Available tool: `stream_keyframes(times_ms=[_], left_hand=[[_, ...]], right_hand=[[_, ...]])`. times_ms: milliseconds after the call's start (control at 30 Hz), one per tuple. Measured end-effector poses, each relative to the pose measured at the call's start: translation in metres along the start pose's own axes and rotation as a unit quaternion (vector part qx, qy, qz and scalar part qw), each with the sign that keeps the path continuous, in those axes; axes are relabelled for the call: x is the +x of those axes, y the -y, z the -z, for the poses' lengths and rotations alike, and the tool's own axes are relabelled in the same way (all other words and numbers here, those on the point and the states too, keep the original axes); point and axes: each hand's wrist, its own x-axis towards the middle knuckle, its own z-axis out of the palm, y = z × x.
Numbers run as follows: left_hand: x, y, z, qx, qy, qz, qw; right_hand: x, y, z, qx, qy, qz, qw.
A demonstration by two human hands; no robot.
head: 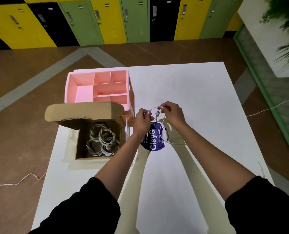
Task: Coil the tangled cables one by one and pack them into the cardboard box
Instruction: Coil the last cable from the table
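Above the white table, my left hand (142,119) and my right hand (171,113) both pinch a thin white cable (164,132). The cable arcs in a loop between the two hands, and its plug end hangs between them. The rest of it trails down over a round blue sticker. To the left stands the open cardboard box (80,149), its flap folded back. Several coiled white cables (103,141) lie inside it.
A pink divided organiser (69,85) stands behind the box. A round blue sticker (154,143) lies on the white table (199,98) under my hands. Loose cords run over the floor at the left (17,183) and right (266,109). Lockers line the far wall.
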Motion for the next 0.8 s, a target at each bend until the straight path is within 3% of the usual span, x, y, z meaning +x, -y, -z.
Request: stream_keyframes(times_ms=[267,400,600,800], left_hand=[[-0.032,-0.036,0.023,-0.166,0.073,-0.021,0.983],[-0.058,-0.057,0.036,-0.218,0.163,0.002,0.962],[-0.105,-0.079,0.049,-0.286,0.317,0.024,0.904],[-0.133,-0.098,0.056,-0.358,0.326,-0.034,0.874]], right_hand=[[-0.03,0.03,0.032,0.101,-0.008,0.037,0.994],[-0.052,0.043,0.047,0.076,-0.038,0.076,0.993],[-0.089,0.051,0.071,0.062,-0.103,0.118,0.986],[-0.123,0.047,0.086,-0.003,-0.06,0.14,0.988]])
